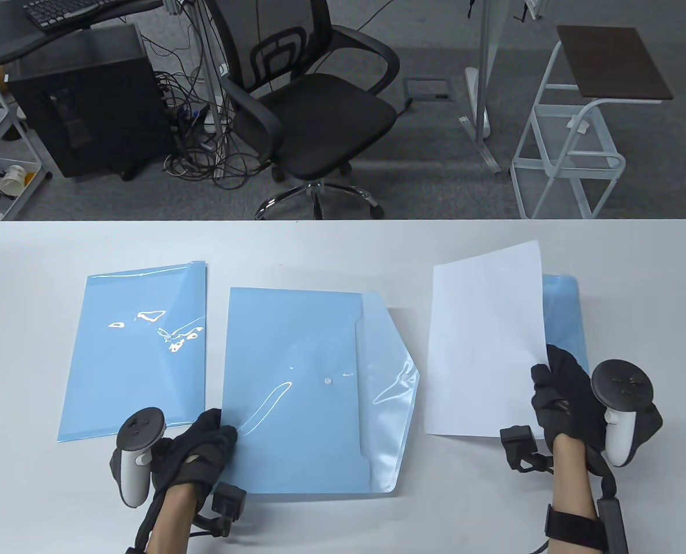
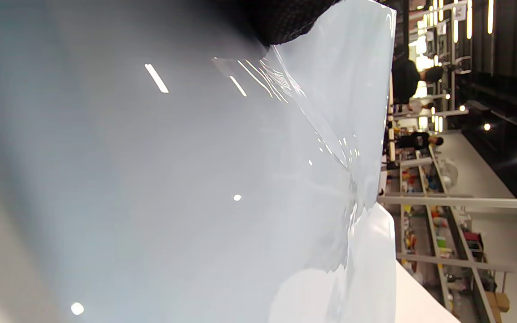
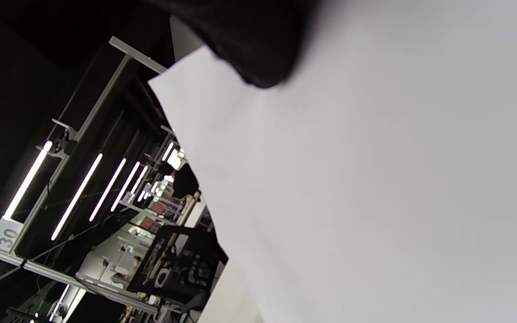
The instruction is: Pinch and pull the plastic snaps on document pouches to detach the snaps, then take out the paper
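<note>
Three light blue document pouches lie on the white table. The middle pouch has its flap opened to the right, the white snap bare. My left hand rests on that pouch's near left corner, fingers on the plastic; in the left wrist view the glossy pouch fills the frame. My right hand pinches a white sheet of paper by its right edge, lifted and tilted above the table. The sheet hides most of the right pouch. The left pouch lies flat.
A black office chair stands beyond the table's far edge. A computer tower and cables sit at the back left. A white side cart with a brown top stands at the back right.
</note>
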Motion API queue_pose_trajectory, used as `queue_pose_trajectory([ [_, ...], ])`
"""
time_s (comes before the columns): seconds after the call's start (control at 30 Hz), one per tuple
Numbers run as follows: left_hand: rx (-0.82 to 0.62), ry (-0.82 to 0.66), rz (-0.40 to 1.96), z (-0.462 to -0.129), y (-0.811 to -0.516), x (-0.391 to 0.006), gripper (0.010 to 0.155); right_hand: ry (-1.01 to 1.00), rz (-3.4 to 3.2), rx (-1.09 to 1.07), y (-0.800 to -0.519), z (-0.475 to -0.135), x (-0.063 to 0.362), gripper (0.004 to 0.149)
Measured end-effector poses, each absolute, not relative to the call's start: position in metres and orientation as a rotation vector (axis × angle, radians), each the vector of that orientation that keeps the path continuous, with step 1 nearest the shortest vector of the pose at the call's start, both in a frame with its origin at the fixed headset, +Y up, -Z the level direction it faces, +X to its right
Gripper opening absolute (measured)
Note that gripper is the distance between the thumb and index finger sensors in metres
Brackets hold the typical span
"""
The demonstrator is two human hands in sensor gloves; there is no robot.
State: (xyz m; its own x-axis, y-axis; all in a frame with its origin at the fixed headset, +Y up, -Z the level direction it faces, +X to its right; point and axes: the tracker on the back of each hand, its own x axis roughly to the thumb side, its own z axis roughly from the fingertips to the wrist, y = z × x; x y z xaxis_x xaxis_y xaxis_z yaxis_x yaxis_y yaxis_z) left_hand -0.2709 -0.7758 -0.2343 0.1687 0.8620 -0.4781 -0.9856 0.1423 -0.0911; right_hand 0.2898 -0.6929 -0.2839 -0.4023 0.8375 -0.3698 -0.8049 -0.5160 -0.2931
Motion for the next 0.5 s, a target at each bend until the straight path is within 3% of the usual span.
queue_pose_trajectory([
  [0.5,-0.460,0.360,1.335,-0.236,-0.778,-0.270,0.047,0.085,2.135,-0.543,-0.733,-0.350,0.210,0.048],
])
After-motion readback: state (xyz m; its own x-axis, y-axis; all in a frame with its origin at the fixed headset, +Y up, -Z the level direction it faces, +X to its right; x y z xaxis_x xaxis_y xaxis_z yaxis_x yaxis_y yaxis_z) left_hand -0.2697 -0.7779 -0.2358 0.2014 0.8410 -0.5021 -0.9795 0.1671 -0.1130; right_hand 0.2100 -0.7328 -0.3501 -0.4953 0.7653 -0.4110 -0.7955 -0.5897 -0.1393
